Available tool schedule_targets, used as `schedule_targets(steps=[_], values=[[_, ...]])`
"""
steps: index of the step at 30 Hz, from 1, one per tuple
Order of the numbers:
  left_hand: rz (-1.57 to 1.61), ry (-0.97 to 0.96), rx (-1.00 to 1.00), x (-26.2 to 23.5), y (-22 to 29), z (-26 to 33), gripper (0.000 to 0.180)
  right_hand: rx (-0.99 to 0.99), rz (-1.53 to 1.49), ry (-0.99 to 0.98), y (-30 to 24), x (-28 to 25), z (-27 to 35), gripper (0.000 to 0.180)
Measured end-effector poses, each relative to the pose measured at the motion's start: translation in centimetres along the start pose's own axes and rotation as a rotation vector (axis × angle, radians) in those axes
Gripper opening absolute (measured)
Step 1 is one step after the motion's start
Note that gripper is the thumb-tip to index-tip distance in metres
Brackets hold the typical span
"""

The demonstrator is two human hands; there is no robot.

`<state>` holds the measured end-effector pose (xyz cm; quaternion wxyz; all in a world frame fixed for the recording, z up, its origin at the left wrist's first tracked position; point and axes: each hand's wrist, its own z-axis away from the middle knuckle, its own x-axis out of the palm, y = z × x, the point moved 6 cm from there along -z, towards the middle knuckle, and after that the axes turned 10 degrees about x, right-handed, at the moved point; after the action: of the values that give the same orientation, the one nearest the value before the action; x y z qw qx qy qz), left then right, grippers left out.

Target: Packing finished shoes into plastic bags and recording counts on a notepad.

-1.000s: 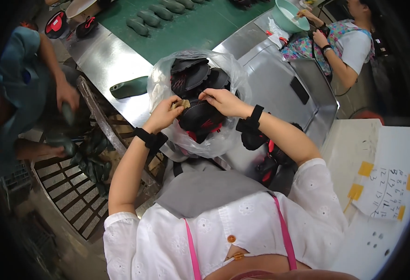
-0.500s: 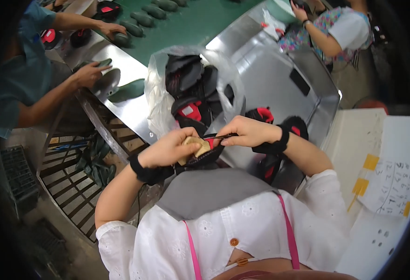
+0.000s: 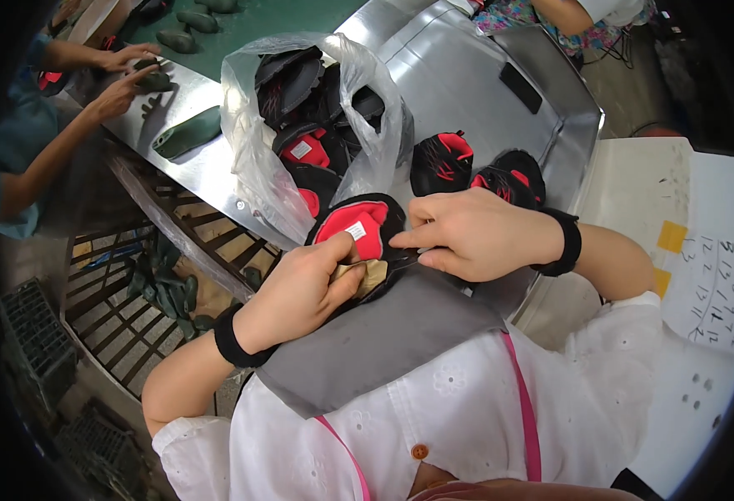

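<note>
Fingers [image 3: 346,250] of the left hand [image 3: 300,288] pinch the red-lined black shoe upper [image 3: 358,230], white rectangular label showing; right hand [image 3: 475,238] grips its edge, wrist bent inward. Upper sits above the grey apron [image 3: 383,334], beside the clear plastic bag [image 3: 258,142] on the steel table [image 3: 467,83].

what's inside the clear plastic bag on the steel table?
The clear plastic bag holds stacked black fabric shoe pieces with red lining, one showing a white label. Pieces lower down are covered by the upper ones and the crumpled film.
</note>
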<state>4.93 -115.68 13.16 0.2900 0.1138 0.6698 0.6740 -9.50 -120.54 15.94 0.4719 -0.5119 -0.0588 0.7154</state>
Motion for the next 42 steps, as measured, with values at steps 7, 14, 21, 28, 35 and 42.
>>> schedule_targets(steps=[7, 14, 21, 28, 35, 42], values=[[-0.031, -0.027, 0.076, 1.2, 0.5, -0.3, 0.012, 0.131, -0.199, -0.166, 0.7, -0.7, -0.5, 0.019], [-0.016, -0.026, 0.107, 1.5, 0.3, -0.2, 0.011, 0.185, -0.12, -0.162, 1.0, -2.3, -1.3, 0.018], [0.051, -0.087, 0.01, 1.8, -0.6, -0.3, 0.012, 0.162, -0.25, -0.228, 0.9, 0.6, -2.5, 0.015], [0.041, -0.089, 0.057, 2.0, -0.9, -0.9, 0.018, 0.227, -0.263, -0.354, 0.6, 0.8, -3.1, 0.016], [0.141, -0.151, -0.017, 1.8, -0.8, -1.4, 0.013, 0.28, -0.344, -0.407, 1.3, 1.5, -3.3, 0.016], [0.458, -0.177, -0.157, 2.1, -1.6, -1.2, 0.015, 0.259, -0.422, -0.428, 2.1, 0.8, -3.2, 0.018]])
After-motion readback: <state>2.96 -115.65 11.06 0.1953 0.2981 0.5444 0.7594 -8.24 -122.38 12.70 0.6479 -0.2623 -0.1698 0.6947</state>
